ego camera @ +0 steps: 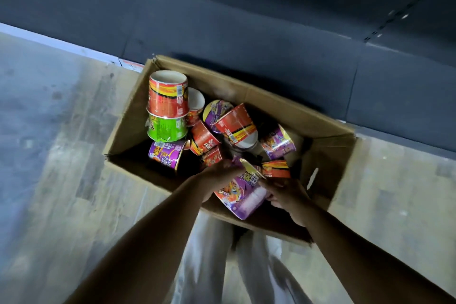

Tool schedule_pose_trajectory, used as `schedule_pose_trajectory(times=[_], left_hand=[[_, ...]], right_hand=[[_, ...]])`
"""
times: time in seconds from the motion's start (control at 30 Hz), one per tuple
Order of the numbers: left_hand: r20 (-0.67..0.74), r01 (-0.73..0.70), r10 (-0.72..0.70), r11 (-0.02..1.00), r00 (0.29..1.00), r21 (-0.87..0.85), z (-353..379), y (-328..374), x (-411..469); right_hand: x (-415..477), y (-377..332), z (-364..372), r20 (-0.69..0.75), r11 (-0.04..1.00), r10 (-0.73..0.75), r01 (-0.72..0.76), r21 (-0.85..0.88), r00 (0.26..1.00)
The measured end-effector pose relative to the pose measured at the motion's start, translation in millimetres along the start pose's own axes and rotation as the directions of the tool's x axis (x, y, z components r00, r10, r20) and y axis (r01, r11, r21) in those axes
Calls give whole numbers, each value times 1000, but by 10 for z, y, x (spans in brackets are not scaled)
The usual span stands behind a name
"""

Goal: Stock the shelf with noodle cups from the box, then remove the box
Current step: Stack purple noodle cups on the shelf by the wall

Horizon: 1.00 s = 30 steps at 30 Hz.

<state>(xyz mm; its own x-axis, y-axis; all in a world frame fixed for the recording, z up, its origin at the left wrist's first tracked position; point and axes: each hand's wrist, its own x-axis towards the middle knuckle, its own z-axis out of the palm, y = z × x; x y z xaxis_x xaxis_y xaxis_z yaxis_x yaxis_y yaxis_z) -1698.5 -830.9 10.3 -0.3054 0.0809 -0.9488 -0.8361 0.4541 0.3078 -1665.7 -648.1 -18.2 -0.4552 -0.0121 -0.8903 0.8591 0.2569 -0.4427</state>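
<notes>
On the floor (61,155) just in front of a dark shelf unit (222,20), in the head view, an open cardboard box (246,92) stands with its far wall against the shelf's base, and noodle cups lie jumbled inside it. Both of the person's bare arms reach down into the near side of the box. The left hand (217,180) and the right hand (288,196) hold one purple noodle cup (243,195) between them, tilted on its side above the box's near wall; the left fingers curl over its upper edge and the right fingers wrap its lower right side, so both hands grip this cup. At the box's far left corner a red cup (167,96) sits upside down, stacked on a green cup (167,127), and a second purple cup (166,155) lies just below them against the left wall. Near the middle a tilted red cup (237,123) rests on others, with another purple cup (277,142) beside it to the right. The box's right wall shows a handle cut-out (313,177). Below the arms, the person's white trousers (209,266) appear, blurred.
</notes>
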Motion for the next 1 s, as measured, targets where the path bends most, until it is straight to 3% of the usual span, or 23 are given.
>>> schedule_pose_trajectory(times=[0.33,0.57,0.7,1.0], left_hand=[[-91,-59,71,989,993,133,-98,935,-1875],[-22,-165,173,964,985,210,-171,1807,-2921],[49,-264,261,920,964,290,-145,2261,-3400],[95,-579,579,761,810,292,85,2909,-4121]], right_hand=[[-1778,-1089,-712,222,996,-90,89,17,971],[-2704,-1911,-1322,231,964,-235,257,-68,944],[-3118,-2214,-1584,156,937,-281,306,-169,947],[-3995,-2535,-2132,23,880,-474,474,-12,880]])
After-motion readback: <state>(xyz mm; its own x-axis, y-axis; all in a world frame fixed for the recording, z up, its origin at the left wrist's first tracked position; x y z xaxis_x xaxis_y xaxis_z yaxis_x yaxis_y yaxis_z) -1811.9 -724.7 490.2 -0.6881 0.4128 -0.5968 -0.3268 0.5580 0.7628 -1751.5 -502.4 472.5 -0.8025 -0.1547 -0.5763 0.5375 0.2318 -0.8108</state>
